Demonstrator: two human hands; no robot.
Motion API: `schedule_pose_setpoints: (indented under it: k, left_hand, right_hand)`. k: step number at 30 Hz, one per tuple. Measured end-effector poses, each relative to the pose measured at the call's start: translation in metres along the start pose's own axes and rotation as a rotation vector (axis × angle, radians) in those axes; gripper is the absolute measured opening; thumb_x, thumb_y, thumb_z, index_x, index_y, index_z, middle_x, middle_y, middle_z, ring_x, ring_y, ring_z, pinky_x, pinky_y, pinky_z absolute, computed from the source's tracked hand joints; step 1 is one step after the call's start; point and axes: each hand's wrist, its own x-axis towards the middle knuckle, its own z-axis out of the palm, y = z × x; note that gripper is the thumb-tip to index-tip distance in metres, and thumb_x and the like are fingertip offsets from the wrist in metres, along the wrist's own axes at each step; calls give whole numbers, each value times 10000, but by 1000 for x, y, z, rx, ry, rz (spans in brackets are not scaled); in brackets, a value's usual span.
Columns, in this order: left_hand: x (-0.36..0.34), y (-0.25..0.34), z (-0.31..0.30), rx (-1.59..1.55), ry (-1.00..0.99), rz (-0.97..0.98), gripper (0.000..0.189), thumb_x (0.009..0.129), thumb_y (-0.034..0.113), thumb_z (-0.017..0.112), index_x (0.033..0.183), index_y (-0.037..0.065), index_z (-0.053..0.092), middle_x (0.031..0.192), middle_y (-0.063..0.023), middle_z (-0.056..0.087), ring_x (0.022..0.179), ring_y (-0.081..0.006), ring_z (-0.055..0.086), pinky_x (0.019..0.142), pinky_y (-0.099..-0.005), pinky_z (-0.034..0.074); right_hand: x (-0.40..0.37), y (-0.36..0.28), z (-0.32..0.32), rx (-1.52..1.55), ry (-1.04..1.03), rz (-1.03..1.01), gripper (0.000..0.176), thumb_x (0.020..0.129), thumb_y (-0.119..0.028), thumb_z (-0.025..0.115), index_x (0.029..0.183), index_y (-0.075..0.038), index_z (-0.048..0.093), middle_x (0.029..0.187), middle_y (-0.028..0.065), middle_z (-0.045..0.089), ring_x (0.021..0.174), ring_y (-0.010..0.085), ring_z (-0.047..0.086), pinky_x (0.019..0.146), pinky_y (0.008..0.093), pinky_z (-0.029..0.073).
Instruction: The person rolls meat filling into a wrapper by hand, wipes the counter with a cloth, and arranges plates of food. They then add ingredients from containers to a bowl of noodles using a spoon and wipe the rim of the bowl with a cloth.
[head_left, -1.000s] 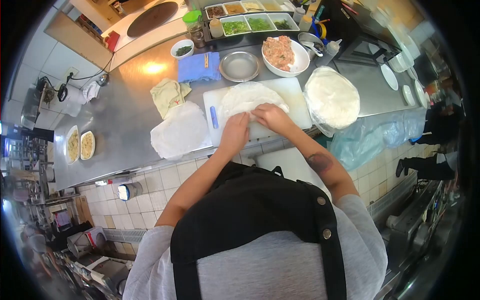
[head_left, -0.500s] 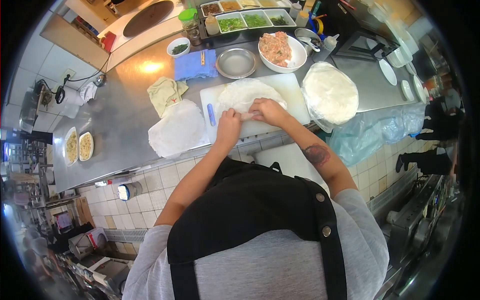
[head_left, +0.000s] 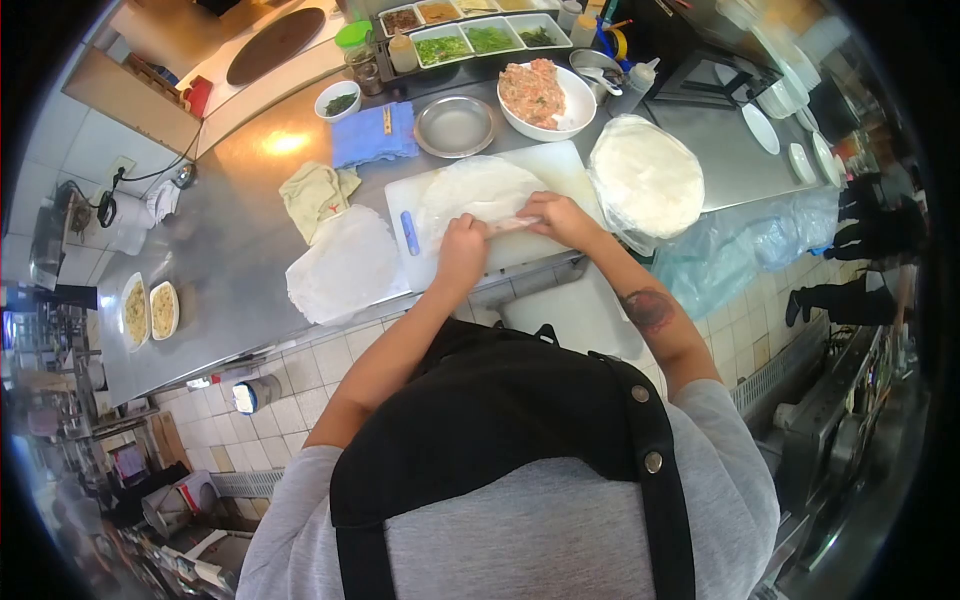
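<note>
A thin white round sheet (head_left: pixel 480 188) lies on the white cutting board (head_left: pixel 570 170). Along its near edge is a narrow rolled fold with pinkish filling (head_left: pixel 512 225). My left hand (head_left: pixel 464 248) has its fingers closed on the left end of that roll. At the right end, my right hand (head_left: pixel 562 220) pinches the roll between thumb and fingers. A blue-marked handle (head_left: pixel 410 233) shows at the board's left side. More pale sheets (head_left: pixel 348 266) lie left of the board, and a plastic-wrapped stack of round sheets (head_left: pixel 647 178) sits to its right.
Behind the board are a metal plate (head_left: pixel 455 127), a bowl of minced filling (head_left: pixel 573 104), a blue cloth (head_left: pixel 373 135) and trays of chopped greens (head_left: pixel 440 46). A beige cloth (head_left: pixel 318 196) and two filled dishes (head_left: pixel 164 310) are further left. Plastic sheeting (head_left: pixel 745 250) hangs at right.
My right hand has moved right along the roll, away from my left hand, and more of the roll shows between them. The view has shifted slightly.
</note>
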Motion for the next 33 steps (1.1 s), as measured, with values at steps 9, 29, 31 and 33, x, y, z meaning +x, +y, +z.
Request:
schedule_pose_setpoints:
  k: [9, 29, 31, 33]
  left_hand:
    - [19, 0, 10, -81, -58, 5, 149, 639, 16, 653, 779, -10, 609, 873, -183, 569, 835, -356, 550, 752, -415, 469]
    - [8, -32, -32, -223, -174, -138, 244, 596, 8, 725, 831, 42, 670, 837, -130, 619, 781, -273, 615, 699, -334, 487]
    - [4, -35, -40, -234, -189, -184, 214, 627, -1, 677, 835, 47, 687, 836, -152, 625, 801, -297, 616, 731, -349, 488]
    - [2, -41, -45, -238, -213, -203, 216, 630, -9, 670, 839, 45, 684, 847, -153, 626, 809, -297, 615, 734, -350, 487]
  right_hand:
    - [19, -7, 6, 34, -87, 3, 282, 662, -83, 719, 931, -41, 646, 919, 100, 611, 869, 295, 585, 768, 359, 465]
    - [37, -35, 25, -47, -12, -95, 217, 658, -148, 729, 833, -64, 632, 856, 99, 590, 856, 299, 584, 768, 390, 470]
    - [41, -43, 37, -44, -13, -102, 225, 655, -155, 732, 834, -64, 630, 862, 101, 588, 856, 300, 585, 763, 393, 471]
    - [43, -43, 48, -41, -11, -110, 232, 652, -161, 734, 835, -63, 629, 867, 103, 586, 856, 300, 585, 759, 397, 472]
